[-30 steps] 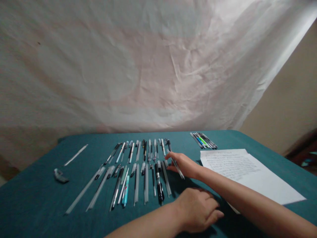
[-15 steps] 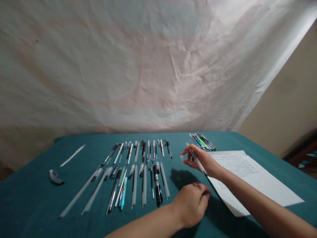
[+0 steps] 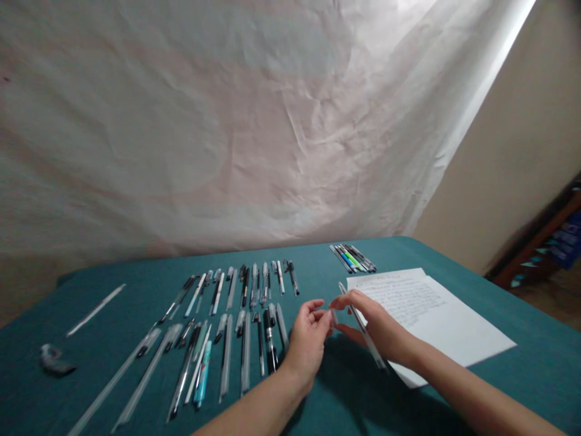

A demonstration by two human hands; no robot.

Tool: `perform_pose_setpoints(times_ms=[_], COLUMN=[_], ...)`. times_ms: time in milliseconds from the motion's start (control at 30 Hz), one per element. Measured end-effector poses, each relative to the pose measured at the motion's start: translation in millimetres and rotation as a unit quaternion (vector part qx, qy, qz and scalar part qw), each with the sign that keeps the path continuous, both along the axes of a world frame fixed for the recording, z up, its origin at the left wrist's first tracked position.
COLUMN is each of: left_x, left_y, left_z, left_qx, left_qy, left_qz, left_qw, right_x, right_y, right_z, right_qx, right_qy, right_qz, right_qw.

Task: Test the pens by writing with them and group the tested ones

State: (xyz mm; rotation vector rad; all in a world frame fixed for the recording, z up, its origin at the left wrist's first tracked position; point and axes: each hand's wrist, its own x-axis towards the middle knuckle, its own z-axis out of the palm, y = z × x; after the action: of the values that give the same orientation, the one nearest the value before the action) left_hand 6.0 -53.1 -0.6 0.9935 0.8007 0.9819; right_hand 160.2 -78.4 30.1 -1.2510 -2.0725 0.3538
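My right hand point(image 3: 370, 312) is closed, holding a slim clear pen point(image 3: 373, 347) slantwise between its fingers. At its fingertips is a small clear piece, apparently a pen cap point(image 3: 334, 316). My left hand point(image 3: 308, 342) meets it from the other side, thumb and fingers closed on the cap's near end. Both hands are just above the cloth, left of the written sheets of paper point(image 3: 463, 327). Close to my left wrist lies a black-and-clear pen point(image 3: 270, 342), part of the lower row. The exact grip on the cap is partly hidden by the fingers.
Two rows of pens and caps, including a turquoise pen point(image 3: 203, 374), lie on the green cloth point(image 3: 136, 315). A bunch of pens point(image 3: 353, 258) lies at the back right. Far left are a thin white stick point(image 3: 96, 310) and a dark curved object point(image 3: 57, 361).
My left hand has risen from the cloth and reached the clear cap at my right fingertips. My right hand still holds the pen. The view has turned slightly to the right.
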Motion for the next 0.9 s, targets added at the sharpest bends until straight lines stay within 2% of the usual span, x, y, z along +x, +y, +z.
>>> perform_pose_setpoints(times_ms=[367, 467, 600, 733, 900], left_x=[-3, -2, -2, -3, -4], left_y=[7, 8, 13, 20, 21], left_z=[4.3, 0.5, -7.6, -8.3, -3.3], left_qx=[0.009, 0.004, -0.015, -0.067, -0.119], left_qy=[-0.036, -0.044, -0.080, -0.150, -0.183], left_qz=[-0.038, -0.041, 0.017, 0.066, 0.081], left_qw=[0.999, 0.998, 0.997, 0.984, 0.973], right_x=[-2, -3, -1, -1, -7], right_y=[1, 0, -2, -6, -10], right_z=[-8.5, -11.0, -14.9, -15.3, -17.1], right_qx=[0.036, 0.035, 0.041, 0.062, 0.082], right_qy=[0.000, -0.004, 0.019, 0.011, 0.028], right_qz=[-0.002, -0.009, 0.005, 0.039, 0.002], right_qw=[0.999, 0.999, 0.999, 0.997, 0.996])
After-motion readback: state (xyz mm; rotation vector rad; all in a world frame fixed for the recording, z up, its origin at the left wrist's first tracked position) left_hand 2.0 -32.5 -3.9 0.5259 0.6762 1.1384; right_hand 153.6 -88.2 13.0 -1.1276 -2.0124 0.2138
